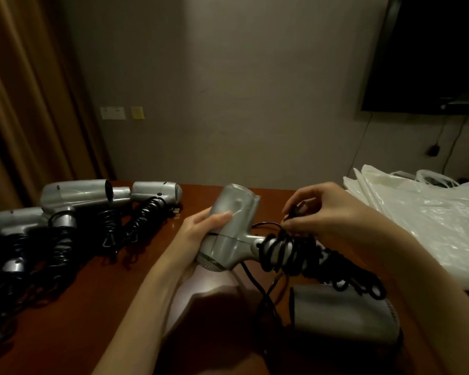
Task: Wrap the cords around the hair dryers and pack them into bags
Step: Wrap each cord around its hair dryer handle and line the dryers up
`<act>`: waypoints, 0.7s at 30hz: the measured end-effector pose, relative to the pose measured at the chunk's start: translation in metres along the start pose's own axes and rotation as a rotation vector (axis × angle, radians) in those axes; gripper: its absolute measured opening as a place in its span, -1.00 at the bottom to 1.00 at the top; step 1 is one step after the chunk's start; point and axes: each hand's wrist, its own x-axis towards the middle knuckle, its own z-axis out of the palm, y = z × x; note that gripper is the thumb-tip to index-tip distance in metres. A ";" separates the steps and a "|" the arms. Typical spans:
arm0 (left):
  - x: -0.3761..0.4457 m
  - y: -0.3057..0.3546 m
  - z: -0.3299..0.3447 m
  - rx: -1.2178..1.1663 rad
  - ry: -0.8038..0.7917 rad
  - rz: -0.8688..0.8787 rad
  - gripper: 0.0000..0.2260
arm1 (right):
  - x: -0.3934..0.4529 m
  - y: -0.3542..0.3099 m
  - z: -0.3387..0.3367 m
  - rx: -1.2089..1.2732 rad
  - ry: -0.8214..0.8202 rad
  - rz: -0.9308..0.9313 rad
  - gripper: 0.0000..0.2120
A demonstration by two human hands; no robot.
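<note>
Above glossy wood, left hand (201, 228) gripping smooth silver dryer (232, 228), right hand (325, 209) seemingly pinching coiled black cord (284, 251)

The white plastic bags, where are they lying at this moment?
In the head view the white plastic bags lie on the right side of the table, below the dark screen, just beyond the right hand.
</note>
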 end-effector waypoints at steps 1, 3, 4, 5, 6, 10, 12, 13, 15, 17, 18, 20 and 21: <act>0.000 -0.001 0.000 0.014 -0.004 -0.004 -0.74 | -0.002 -0.008 0.003 -0.053 -0.005 -0.012 -0.80; -0.001 -0.001 0.001 0.025 0.006 -0.027 -0.73 | -0.002 -0.014 0.018 -0.242 0.056 -0.066 -0.76; -0.001 -0.001 -0.001 0.009 0.031 -0.040 -0.73 | -0.002 -0.016 0.029 -0.310 0.117 -0.111 -0.74; -0.001 0.000 -0.004 -0.018 0.062 -0.056 -0.72 | -0.003 -0.018 0.040 -0.350 0.164 -0.149 -0.71; -0.001 0.001 -0.008 -0.051 0.092 -0.074 -0.70 | -0.004 -0.020 0.050 -0.370 0.182 -0.187 -0.67; -0.005 0.006 -0.033 -0.110 0.174 -0.154 -0.45 | -0.001 -0.026 0.075 -0.367 0.006 -0.263 -0.46; -0.009 0.010 -0.047 -0.108 0.215 -0.177 -0.43 | 0.006 -0.030 0.086 -0.410 -0.034 -0.280 -0.43; -0.011 0.014 -0.053 -0.106 0.257 -0.176 -0.45 | 0.012 -0.033 0.092 -0.416 -0.028 -0.287 -0.44; -0.010 0.026 -0.068 -0.109 0.404 -0.143 -0.53 | 0.025 -0.040 0.109 -0.398 -0.001 -0.287 -0.47; -0.008 0.040 -0.081 -0.160 0.573 -0.067 -0.62 | 0.042 -0.043 0.128 -0.299 0.028 -0.252 -0.50; -0.008 0.048 -0.085 -0.171 0.630 -0.034 -0.64 | 0.050 -0.043 0.135 -0.216 0.058 -0.223 -0.51; -0.015 0.056 -0.089 -0.148 0.645 -0.025 -0.61 | 0.065 -0.043 0.144 -0.063 0.134 -0.120 -0.52; -0.021 0.057 -0.093 -0.101 0.628 -0.038 -0.60 | 0.074 -0.041 0.149 0.003 0.168 -0.059 -0.50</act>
